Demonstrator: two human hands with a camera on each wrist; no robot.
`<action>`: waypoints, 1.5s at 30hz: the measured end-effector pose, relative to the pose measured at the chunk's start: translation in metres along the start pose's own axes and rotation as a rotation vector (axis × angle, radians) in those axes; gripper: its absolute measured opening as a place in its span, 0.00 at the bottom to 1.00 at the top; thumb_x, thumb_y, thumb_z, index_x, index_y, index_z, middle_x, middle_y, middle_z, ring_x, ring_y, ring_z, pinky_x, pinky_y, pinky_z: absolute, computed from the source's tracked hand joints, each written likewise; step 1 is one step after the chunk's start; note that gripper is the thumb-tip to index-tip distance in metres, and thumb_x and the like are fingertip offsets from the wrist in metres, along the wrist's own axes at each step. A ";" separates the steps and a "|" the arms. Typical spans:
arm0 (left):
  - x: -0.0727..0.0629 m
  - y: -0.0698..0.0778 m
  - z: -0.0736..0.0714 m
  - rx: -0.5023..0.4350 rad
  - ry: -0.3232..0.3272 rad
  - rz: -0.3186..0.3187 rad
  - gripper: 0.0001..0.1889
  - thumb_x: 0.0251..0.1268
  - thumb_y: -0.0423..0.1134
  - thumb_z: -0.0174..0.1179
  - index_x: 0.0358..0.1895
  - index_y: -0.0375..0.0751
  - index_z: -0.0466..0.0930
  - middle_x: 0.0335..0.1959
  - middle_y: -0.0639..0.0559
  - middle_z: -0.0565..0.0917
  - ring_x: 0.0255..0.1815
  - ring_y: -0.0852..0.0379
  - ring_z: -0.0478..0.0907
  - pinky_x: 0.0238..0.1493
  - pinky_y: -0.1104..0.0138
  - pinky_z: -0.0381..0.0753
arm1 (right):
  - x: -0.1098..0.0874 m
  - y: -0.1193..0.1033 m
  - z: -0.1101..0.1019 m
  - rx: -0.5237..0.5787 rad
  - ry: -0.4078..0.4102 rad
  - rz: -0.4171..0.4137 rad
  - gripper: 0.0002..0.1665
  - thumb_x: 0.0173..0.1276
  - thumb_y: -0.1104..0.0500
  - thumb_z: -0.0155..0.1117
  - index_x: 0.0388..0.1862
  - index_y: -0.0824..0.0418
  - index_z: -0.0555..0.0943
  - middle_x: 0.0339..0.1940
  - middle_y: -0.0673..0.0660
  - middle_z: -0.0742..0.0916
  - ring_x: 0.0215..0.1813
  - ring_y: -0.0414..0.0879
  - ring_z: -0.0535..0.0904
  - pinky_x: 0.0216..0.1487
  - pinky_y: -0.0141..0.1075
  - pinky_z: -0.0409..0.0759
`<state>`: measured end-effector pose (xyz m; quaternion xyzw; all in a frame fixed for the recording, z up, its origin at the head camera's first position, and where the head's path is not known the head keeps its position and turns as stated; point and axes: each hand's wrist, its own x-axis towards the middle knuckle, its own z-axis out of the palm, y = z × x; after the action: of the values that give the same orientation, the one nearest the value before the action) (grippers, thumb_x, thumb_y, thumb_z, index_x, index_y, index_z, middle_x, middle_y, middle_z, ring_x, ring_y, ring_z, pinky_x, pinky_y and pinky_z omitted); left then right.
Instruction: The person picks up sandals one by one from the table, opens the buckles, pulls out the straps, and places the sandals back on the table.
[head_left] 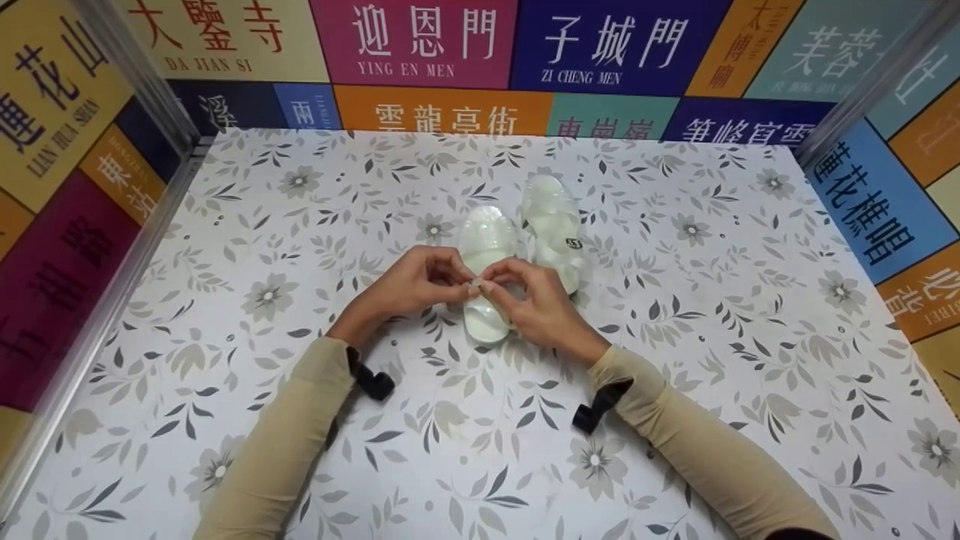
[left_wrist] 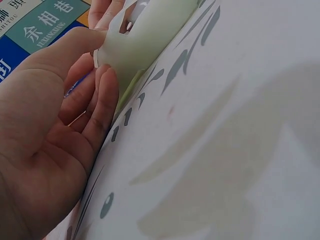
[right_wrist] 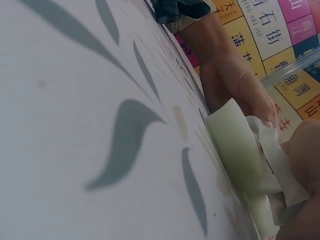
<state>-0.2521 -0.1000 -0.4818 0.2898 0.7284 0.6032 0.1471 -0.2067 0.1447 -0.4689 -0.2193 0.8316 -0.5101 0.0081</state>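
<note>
Left hand (head_left: pixel 409 283), right hand (head_left: pixel 544 306) pinch strap (right_wrist: pixel 280 161) of pale sandal (head_left: pixel 486 328); second sandal (head_left: pixel 555 234) just beside; floral tabletop (head_left: pixel 712 315) beneath.

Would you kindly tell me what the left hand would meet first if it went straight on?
Probably the right hand, directly opposite, though the depth between their fingertips is hard to judge.

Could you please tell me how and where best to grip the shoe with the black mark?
Probably across its middle, from above and the person's right: the marked shoe is long and narrow, its right side is free, while the other shoe lies close on its left and the right hand is beside its near end.
</note>
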 end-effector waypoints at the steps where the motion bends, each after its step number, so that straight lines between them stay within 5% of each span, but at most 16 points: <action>1: 0.000 0.000 0.000 -0.001 0.001 0.001 0.06 0.68 0.33 0.75 0.44 0.38 0.90 0.39 0.46 0.93 0.37 0.55 0.89 0.38 0.70 0.85 | 0.000 0.000 0.000 0.000 -0.004 0.001 0.07 0.78 0.54 0.71 0.51 0.52 0.88 0.46 0.46 0.95 0.53 0.41 0.92 0.66 0.43 0.85; 11: 0.000 0.001 0.001 0.007 0.018 -0.003 0.06 0.67 0.30 0.74 0.44 0.37 0.89 0.38 0.48 0.92 0.38 0.56 0.88 0.38 0.71 0.85 | 0.000 -0.001 -0.003 0.028 -0.018 0.014 0.07 0.79 0.56 0.71 0.51 0.53 0.87 0.46 0.46 0.95 0.56 0.43 0.92 0.71 0.47 0.81; 18: 0.000 -0.001 0.002 0.030 0.036 0.018 0.07 0.66 0.33 0.77 0.42 0.37 0.89 0.37 0.51 0.91 0.35 0.59 0.86 0.38 0.72 0.85 | 0.000 0.001 0.000 0.073 0.000 -0.007 0.16 0.75 0.51 0.75 0.58 0.52 0.90 0.53 0.46 0.95 0.56 0.41 0.92 0.67 0.41 0.85; 36: 0.001 -0.001 0.004 0.021 0.025 0.019 0.08 0.66 0.32 0.77 0.42 0.37 0.88 0.39 0.47 0.92 0.36 0.57 0.86 0.40 0.71 0.86 | 0.001 0.002 -0.002 0.027 -0.034 -0.011 0.07 0.77 0.55 0.72 0.51 0.52 0.88 0.45 0.45 0.96 0.58 0.45 0.92 0.76 0.47 0.78; 45: 0.000 -0.001 0.004 0.012 0.022 0.017 0.08 0.65 0.33 0.78 0.43 0.37 0.88 0.38 0.48 0.91 0.35 0.57 0.85 0.38 0.71 0.84 | 0.002 0.000 -0.005 0.087 -0.069 0.023 0.08 0.78 0.59 0.72 0.52 0.57 0.87 0.47 0.50 0.96 0.57 0.43 0.92 0.69 0.44 0.84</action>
<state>-0.2503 -0.0964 -0.4835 0.2901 0.7313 0.6030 0.1320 -0.2093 0.1481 -0.4664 -0.2265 0.8103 -0.5379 0.0524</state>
